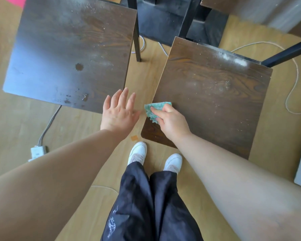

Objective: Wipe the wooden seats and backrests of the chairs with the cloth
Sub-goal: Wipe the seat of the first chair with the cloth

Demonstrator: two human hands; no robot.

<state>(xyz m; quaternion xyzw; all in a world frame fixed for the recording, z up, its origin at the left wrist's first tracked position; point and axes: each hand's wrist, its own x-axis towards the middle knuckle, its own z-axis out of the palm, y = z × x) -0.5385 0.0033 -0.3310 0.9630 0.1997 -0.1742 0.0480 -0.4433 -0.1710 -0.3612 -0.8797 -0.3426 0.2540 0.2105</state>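
Two dark wooden chair seats stand side by side on the floor. The left seat (68, 49) is dusty with worn spots near its front edge. The right seat (210, 94) shows white dust and crumbs toward its back. My right hand (170, 120) presses a green cloth (154, 109) against the near left edge of the right seat. My left hand (119, 110) hovers with fingers spread over the gap between the seats, close to the left seat's front right corner, holding nothing. No backrest is in view.
Black chair legs (137, 40) and a dark base (172, 20) lie beyond the seats. A power strip (37, 152) with a grey cable lies on the floor at left. A white cord (293, 80) loops at right. My white shoes (155, 157) stand below the seats.
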